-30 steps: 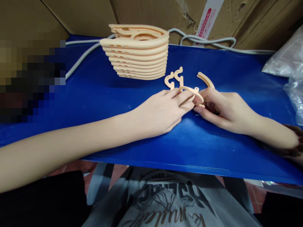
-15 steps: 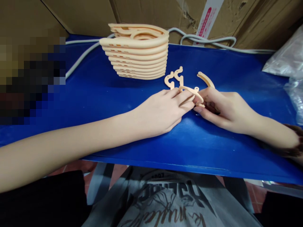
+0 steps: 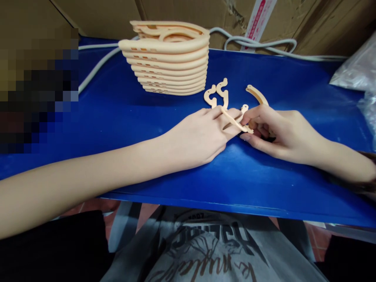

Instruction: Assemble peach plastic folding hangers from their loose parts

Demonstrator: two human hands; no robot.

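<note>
Low over the blue table, my left hand [image 3: 202, 137] is closed, palm down, with a beige curved plastic hanger piece [image 3: 232, 119] at its fingers. My right hand [image 3: 279, 133] pinches the right end of that piece between thumb and index finger, its other fingers curled in. My fingers partly cover the piece, so how its parts join is hidden. A small rounded end with a hole [image 3: 244, 107] sticks up between the hands. Just beyond my left fingers lie two S-shaped beige hooks [image 3: 223, 94]. A curved beige arm [image 3: 256, 94] lies past my right index finger.
A tall stack of beige folded plastic hangers [image 3: 167, 66] stands at the back left of the blue table [image 3: 164, 184]. White cable [image 3: 270, 45] runs along the cardboard behind. A clear plastic bag [image 3: 357, 66] lies at the right edge.
The curved piece between my hands has turned and now shows a thinner, more slanted edge. Both hands stay in nearly the same place. The camera view has shifted slightly.
</note>
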